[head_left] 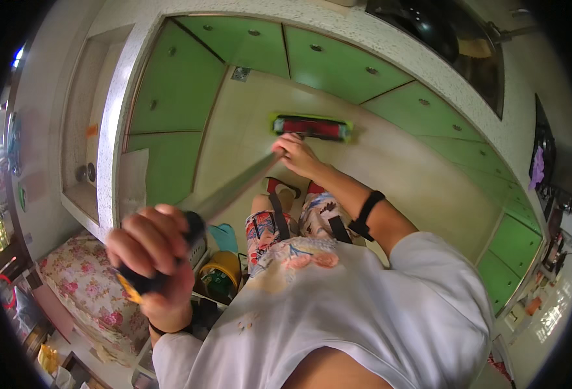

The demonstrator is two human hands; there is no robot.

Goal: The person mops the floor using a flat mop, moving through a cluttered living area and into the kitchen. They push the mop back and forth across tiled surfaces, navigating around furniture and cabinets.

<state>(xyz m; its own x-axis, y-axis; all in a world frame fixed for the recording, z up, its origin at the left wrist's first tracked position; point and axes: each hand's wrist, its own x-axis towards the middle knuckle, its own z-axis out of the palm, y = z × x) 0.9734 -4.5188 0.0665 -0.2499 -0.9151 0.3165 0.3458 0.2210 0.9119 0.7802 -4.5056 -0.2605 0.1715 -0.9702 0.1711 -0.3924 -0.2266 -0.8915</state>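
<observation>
With both hands I hold a mop by its grey pole [234, 185], which slants from lower left to upper right. My left hand [153, 249] is wrapped round the black grip at the pole's top end, close to me. Lower down the pole, my right hand [297, 157] is closed near the head. The wide mop head [315, 128], lime green with dark red and black parts, rests on the pale floor [247, 113] ahead of my feet. Its edges are slightly blurred. My right fingers hide the joint between pole and head.
Green cabinets [169, 91] line the floor at left, ahead and right under a speckled white counter [114, 129]. A floor drain [240, 74] lies in the far left corner. Beside my left leg are a yellow bucket [224, 264] and a blue cloth [223, 237]. Floral fabric [88, 285] covers something at left.
</observation>
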